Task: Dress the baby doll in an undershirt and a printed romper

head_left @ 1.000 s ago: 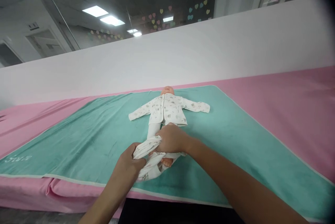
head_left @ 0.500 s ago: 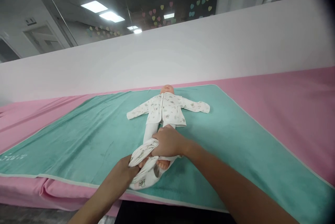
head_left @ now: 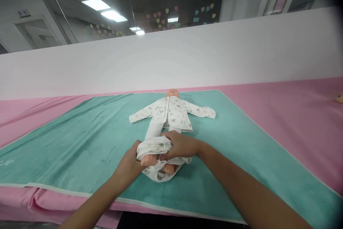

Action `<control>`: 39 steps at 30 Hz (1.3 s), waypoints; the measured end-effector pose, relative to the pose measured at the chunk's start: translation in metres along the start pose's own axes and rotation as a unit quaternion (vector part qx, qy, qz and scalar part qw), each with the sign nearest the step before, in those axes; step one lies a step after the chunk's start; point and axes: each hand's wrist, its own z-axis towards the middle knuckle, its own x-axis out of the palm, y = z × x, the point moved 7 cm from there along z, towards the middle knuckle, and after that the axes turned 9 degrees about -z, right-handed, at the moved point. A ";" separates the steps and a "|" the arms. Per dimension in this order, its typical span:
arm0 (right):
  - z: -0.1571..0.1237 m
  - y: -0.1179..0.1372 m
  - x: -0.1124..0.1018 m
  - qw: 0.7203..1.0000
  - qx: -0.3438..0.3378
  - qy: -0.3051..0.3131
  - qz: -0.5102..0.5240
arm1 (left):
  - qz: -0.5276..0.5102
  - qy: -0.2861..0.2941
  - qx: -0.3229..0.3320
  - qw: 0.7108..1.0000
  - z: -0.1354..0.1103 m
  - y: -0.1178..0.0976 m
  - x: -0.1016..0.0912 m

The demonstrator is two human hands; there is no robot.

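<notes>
A baby doll (head_left: 171,111) lies on its back on a teal towel (head_left: 80,143), head away from me, wearing a white printed top with sleeves spread out. White printed trousers (head_left: 154,148) are bunched around its lower legs. My left hand (head_left: 130,164) grips the bunched fabric on the left side. My right hand (head_left: 180,145) is closed on the fabric on the right. Two bare doll feet (head_left: 158,163) stick out of the bunched cloth between my hands.
The teal towel covers a pink padded surface (head_left: 294,111) that runs left and right. A white partition wall (head_left: 171,57) stands behind it, with glass and ceiling lights above. The towel's near edge hangs at the pink pad's front.
The bunched trousers have moved up the doll's legs, away from me, and one foot now pokes through. Both hands shifted upward with the cloth. The camera tilted slightly.
</notes>
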 end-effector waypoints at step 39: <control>0.000 -0.075 -0.044 0.912 0.173 -0.346 -0.136 | -0.094 0.006 0.116 0.989 0.140 -0.016 0.047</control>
